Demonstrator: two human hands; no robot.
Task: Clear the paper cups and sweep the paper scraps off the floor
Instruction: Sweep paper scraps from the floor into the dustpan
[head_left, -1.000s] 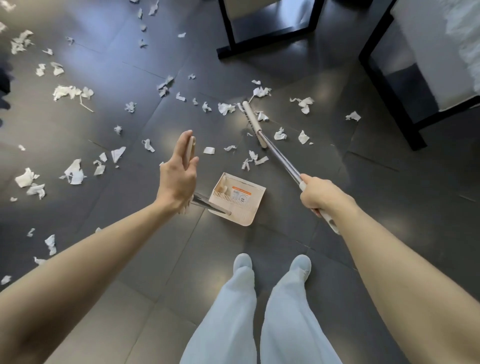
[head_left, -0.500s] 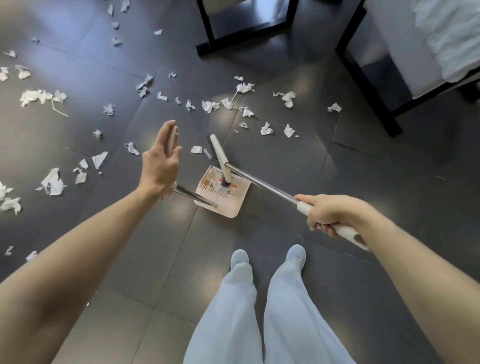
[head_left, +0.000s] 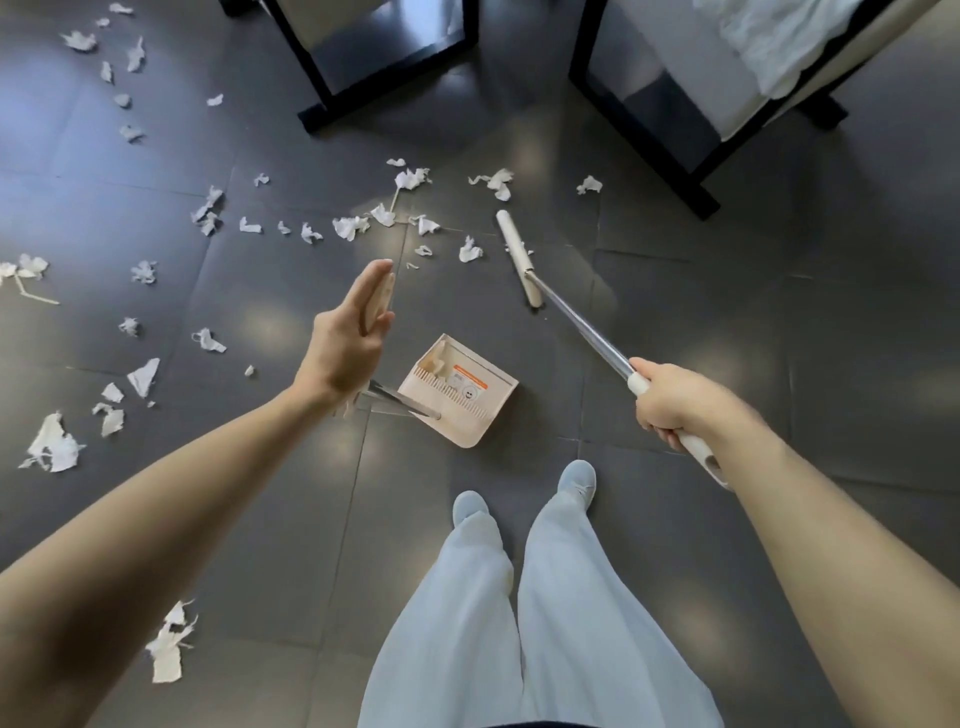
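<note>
My left hand (head_left: 348, 353) holds the top of the beige dustpan handle (head_left: 383, 296), thumb pinching it against straight fingers. The dustpan (head_left: 460, 410) rests on the dark tiled floor just ahead of my feet, with a few scraps (head_left: 434, 364) in its far corner. My right hand (head_left: 672, 405) grips the white grip of the broom. Its metal pole (head_left: 587, 332) runs forward-left to the narrow beige broom head (head_left: 518, 257), which lies on the floor beyond the pan. White paper scraps (head_left: 350, 227) are strewn in a band behind the pan and across the left floor (head_left: 52, 447).
Two black-framed pieces of furniture stand at the back, one at centre (head_left: 384, 88) and one at right (head_left: 649, 150) with white cloth on it. My feet (head_left: 522, 493) stand right behind the dustpan. A larger scrap (head_left: 169, 649) lies near my left arm.
The broom head, which was over the dustpan half a second ago, has swung back out to the floor on the far right of the pan. My left hand kept the dustpan in place.
</note>
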